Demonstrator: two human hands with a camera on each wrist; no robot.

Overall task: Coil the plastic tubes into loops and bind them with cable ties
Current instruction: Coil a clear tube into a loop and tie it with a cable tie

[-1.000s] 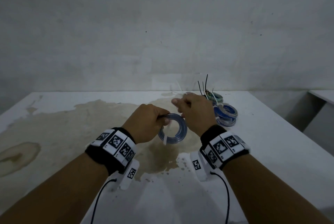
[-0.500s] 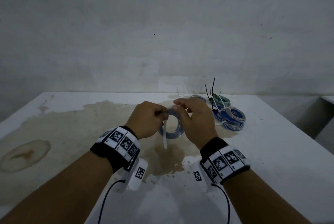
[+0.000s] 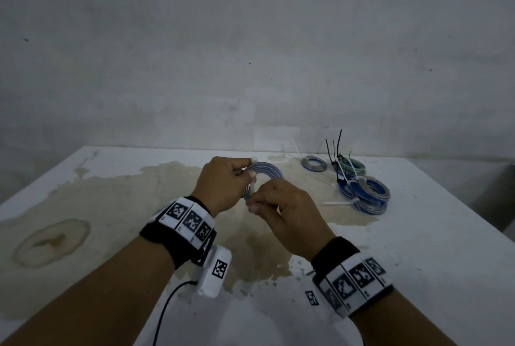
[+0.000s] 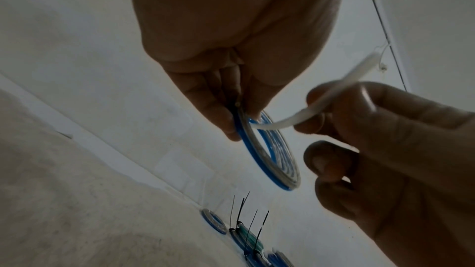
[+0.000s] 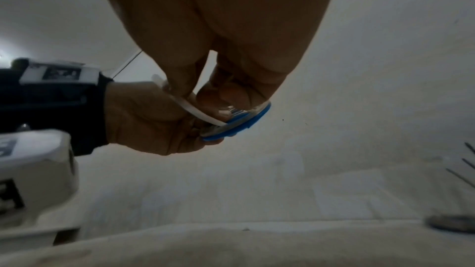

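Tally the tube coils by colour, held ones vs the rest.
Held blue coil: 1
Lone blue coil: 1
Stacked blue coils: at least 2; overlap may hide more
Green coil: 1
Total: at least 5

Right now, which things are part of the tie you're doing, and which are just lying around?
In hand:
- blue coil, pinched by left hand
- white cable tie, held by right hand

Lying about:
- bound coils
- small coil
- loose white tie
- stained table

Bare stained white tabletop left & in front of hands gives free passage; far right blocked by pile of bound blue/green plastic tube coils, black cable-tie tails sticking up.
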